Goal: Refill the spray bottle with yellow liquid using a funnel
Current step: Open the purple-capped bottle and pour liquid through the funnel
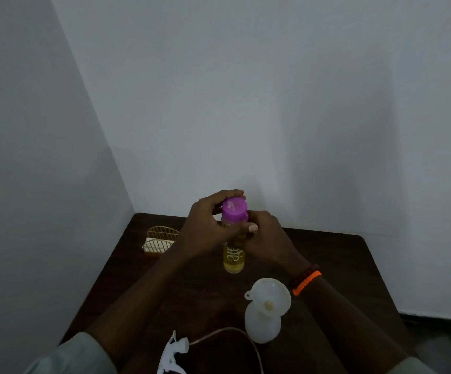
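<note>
Hands grip clear yellow-liquid bottle (pixel 233 261) beyond white plastic funnel (pixel 268 295): left hand (pixel 208 228) around purple cap (pixel 234 208), right hand (pixel 264 236) clasping neck. Advice: steady body, twist cap.

Both hands hid the yellow bottle's (pixel 234 261) upper body, and the bottom edge cut off the spray head (pixel 172 352).

The yellow bottle (pixel 233 259) carries pale lettering running up its side, too blurred and partly hidden to read; no other text shows.
</note>
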